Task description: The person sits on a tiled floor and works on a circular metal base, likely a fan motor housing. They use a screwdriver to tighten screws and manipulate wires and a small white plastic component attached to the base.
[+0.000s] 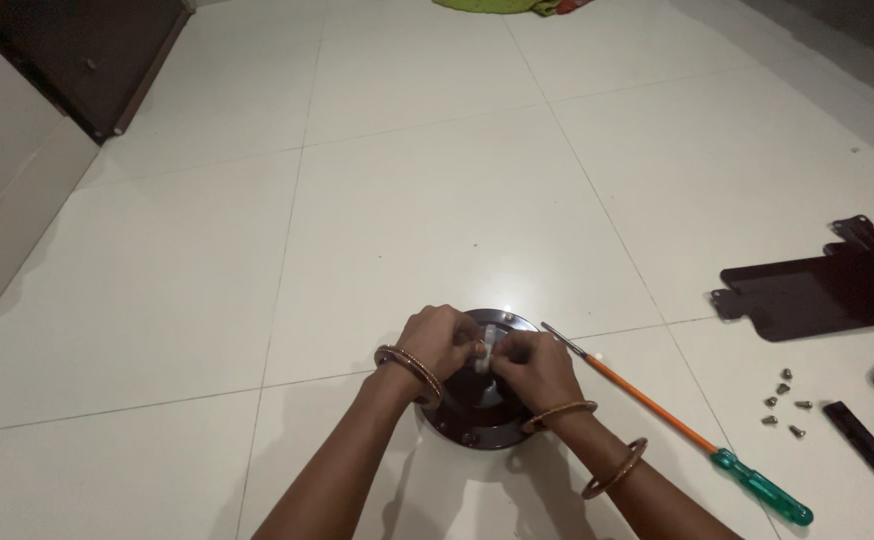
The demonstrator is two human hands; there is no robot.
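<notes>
Fingertips of left hand (439, 341) and right hand (535, 366) pinch a small whitish piece (488, 350) between them, above the round dark metal disc (477, 420) on the floor.

White tiled floor (437, 200) carries a dark round disc (482, 425), screwdriver (677, 425), loose screws (785, 405), black bracket (817, 290)

Two hands, the left hand (439, 340) and the right hand (534, 368), meet over one dark round disc (477, 420) on the floor. Three bangles show: one (409, 368) on the left wrist, two (557, 413) (617, 468) on the right. One screwdriver (677, 425) with an orange shaft and green handle lies beside them. Six small screws (785, 402) sit in a cluster. One dark flat bracket (817, 290) and one black bar (872, 455) lie nearby.
</notes>
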